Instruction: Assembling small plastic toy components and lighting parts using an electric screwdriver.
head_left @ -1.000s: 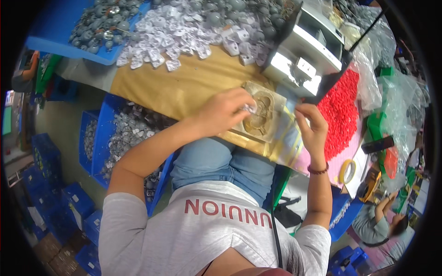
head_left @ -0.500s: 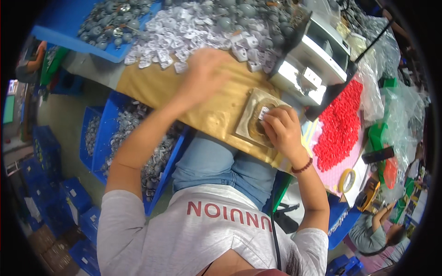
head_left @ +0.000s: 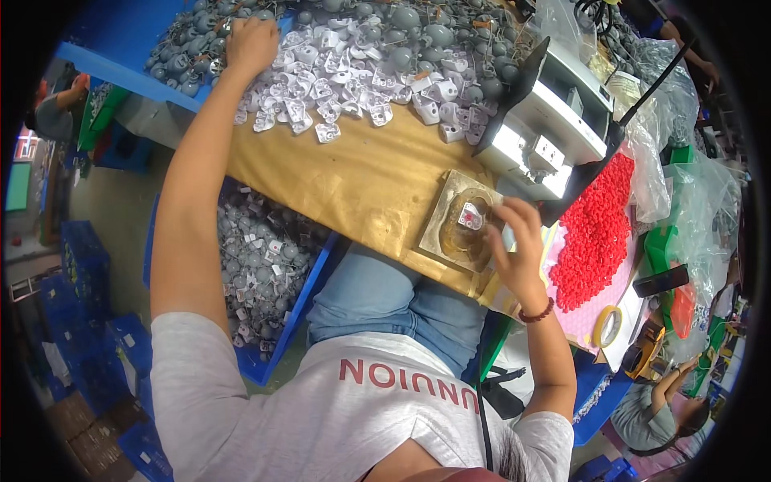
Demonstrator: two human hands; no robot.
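At the back left, my left hand [head_left: 250, 46] reaches among grey ball-shaped parts with wires [head_left: 183, 50] beside a blue bin [head_left: 104, 63]. Its fingers curl downward, and whatever they grip is hidden. My right hand [head_left: 520, 251] hovers at the right side of a square metal fixture block [head_left: 434, 239], thumb and fingers apart with nothing visible between them. Inside the block's brownish round recess lies a small white plastic part [head_left: 471, 215] with a red spot on it. Many similar white plastic parts [head_left: 321, 87] are heaped left of centre on the table.
Right of the fixture stands a white and black machine [head_left: 554, 120]. Beyond it are a heap of small red parts [head_left: 598, 233], a tape roll [head_left: 607, 325] and a phone [head_left: 660, 280]. A blue crate of grey parts [head_left: 261, 281] sits below the table edge. Another person [head_left: 662, 410] sits at right.
My left hand has moved from above the white parts to the grey parts at the back left. My right hand has drawn back from the fixture and opened, exposing the white part.
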